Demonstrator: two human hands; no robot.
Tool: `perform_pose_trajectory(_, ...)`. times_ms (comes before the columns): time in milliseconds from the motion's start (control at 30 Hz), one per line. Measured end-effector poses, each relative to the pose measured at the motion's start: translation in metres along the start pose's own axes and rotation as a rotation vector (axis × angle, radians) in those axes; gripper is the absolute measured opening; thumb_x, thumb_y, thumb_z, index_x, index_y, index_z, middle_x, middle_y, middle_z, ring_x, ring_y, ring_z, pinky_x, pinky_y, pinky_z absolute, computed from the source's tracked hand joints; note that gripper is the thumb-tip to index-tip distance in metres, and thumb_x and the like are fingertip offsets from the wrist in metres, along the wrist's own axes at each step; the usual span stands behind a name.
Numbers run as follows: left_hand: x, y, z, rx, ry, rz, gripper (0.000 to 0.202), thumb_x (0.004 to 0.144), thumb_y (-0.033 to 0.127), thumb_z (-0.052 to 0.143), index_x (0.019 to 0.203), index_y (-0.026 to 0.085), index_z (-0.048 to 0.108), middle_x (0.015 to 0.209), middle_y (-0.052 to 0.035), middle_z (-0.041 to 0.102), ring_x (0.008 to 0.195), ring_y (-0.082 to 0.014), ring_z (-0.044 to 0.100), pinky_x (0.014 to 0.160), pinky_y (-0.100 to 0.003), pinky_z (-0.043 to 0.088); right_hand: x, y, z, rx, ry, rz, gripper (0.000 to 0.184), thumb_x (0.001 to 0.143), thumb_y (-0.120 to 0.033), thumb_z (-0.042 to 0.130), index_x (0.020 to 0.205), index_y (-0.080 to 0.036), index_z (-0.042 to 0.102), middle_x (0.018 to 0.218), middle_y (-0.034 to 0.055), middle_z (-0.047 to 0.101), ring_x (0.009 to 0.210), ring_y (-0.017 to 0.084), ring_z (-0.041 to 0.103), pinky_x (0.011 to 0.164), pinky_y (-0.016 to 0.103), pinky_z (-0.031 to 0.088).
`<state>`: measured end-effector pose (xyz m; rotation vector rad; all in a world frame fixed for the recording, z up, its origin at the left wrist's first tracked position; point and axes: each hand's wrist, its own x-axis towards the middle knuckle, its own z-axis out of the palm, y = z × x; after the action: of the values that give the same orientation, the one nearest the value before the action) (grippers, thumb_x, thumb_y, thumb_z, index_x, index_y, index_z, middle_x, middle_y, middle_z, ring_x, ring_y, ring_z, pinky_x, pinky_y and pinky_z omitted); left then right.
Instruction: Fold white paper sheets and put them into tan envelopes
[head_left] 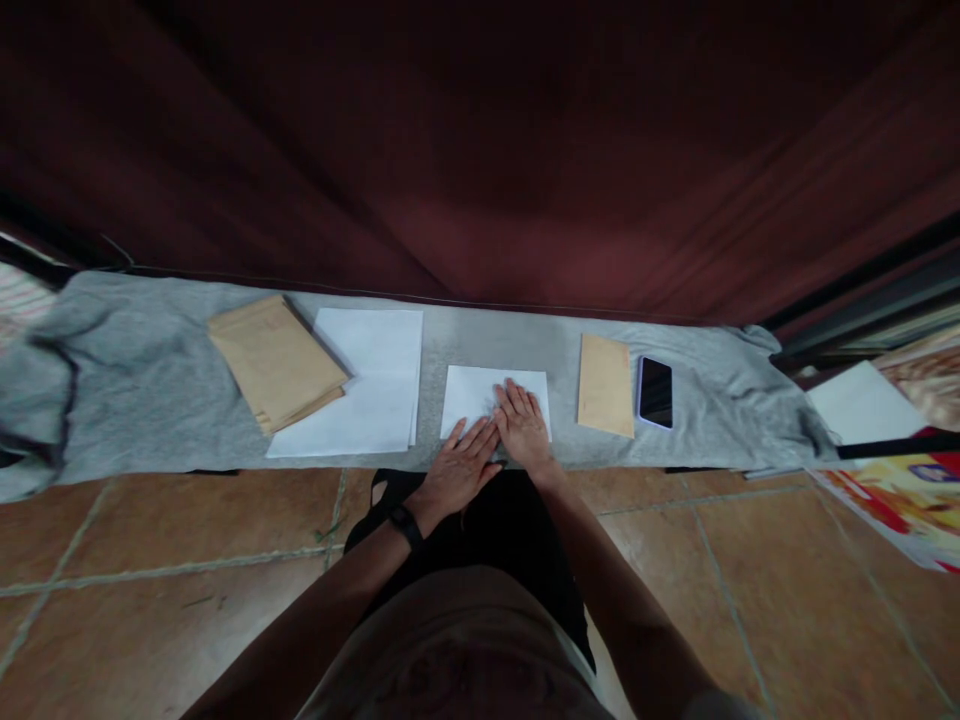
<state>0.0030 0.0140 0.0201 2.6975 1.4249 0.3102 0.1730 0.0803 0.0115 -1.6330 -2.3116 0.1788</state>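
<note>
In the head view a small white sheet of paper (469,385), seemingly folded, lies on the grey cloth right in front of me. My left hand (466,463) rests flat over its near edge, fingers stretched out and pointing up and right. Beside it my right hand (523,425) lies flat on the paper, fingers extended, its tips further up the sheet. The two hands touch or nearly touch at the middle. Parts of the paper's near edge are hidden under them. To the right, a single brown envelope (605,385) lies apart from both hands.
A stack of brown envelopes (274,360) overlaps larger white sheets (375,385) on the left. A phone (655,392) lies right of the single envelope. Grey cloth (510,335) covers the narrow surface, with a dark red curtain (495,200) behind. A colourful box (911,500) stands far right.
</note>
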Motion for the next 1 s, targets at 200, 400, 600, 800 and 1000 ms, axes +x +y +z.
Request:
perform_pose_trajectory(200,-0.001,0.001,-0.004,-0.008,-0.031,0.007,0.062,0.104,0.046,0.040,0.160,0.021,0.032,0.165,-0.0067,0.034,0.156,-0.0221,0.023,0.131,-0.049,0.012,-0.006,0.012,-0.004,-0.043,0.018,0.014,0.052,0.108,-0.036,0.037,0.157,-0.020,0.040,0.168,0.0134,0.028,0.153,0.028,0.031,0.124,0.050,0.027)
perform_pose_trajectory(400,-0.005,0.002,-0.008,-0.022,-0.039,-0.017,0.064,0.102,0.047,0.046,0.159,0.021,0.034,0.166,-0.0083,0.032,0.157,-0.0252,0.021,0.130,-0.053,0.012,-0.013,0.025,-0.005,-0.062,0.033,0.041,0.055,0.108,-0.040,0.036,0.159,-0.018,0.037,0.167,0.0147,0.030,0.153,0.028,0.032,0.123,0.051,0.026)
perform_pose_trajectory(600,-0.009,0.004,-0.010,-0.010,-0.052,-0.038,0.066,0.102,0.048,0.045,0.159,0.018,0.033,0.167,-0.0122,0.030,0.157,-0.0256,0.020,0.130,-0.052,0.012,-0.020,0.036,-0.006,-0.071,0.025,0.050,0.060,0.107,-0.043,0.035,0.159,-0.013,0.034,0.166,0.0165,0.032,0.153,0.028,0.031,0.124,0.050,0.026)
perform_pose_trajectory(800,-0.013,0.002,-0.008,0.002,-0.053,-0.068,0.067,0.102,0.049,0.045,0.160,0.018,0.033,0.168,-0.0129,0.029,0.157,-0.0262,0.020,0.130,-0.050,0.016,-0.025,0.040,-0.005,-0.080,0.036,0.080,0.062,0.107,-0.045,0.034,0.159,-0.011,0.034,0.165,0.0167,0.033,0.153,0.029,0.031,0.124,0.050,0.026)
perform_pose_trajectory(1000,-0.023,-0.001,-0.007,0.027,-0.011,-0.131,0.071,0.102,0.049,0.044,0.159,0.009,0.030,0.167,-0.0173,0.028,0.157,-0.0274,0.021,0.129,-0.045,0.022,-0.029,0.041,-0.005,-0.084,0.060,0.096,0.064,0.107,-0.046,0.034,0.159,-0.008,0.033,0.164,0.0183,0.035,0.152,0.029,0.033,0.124,0.049,0.027)
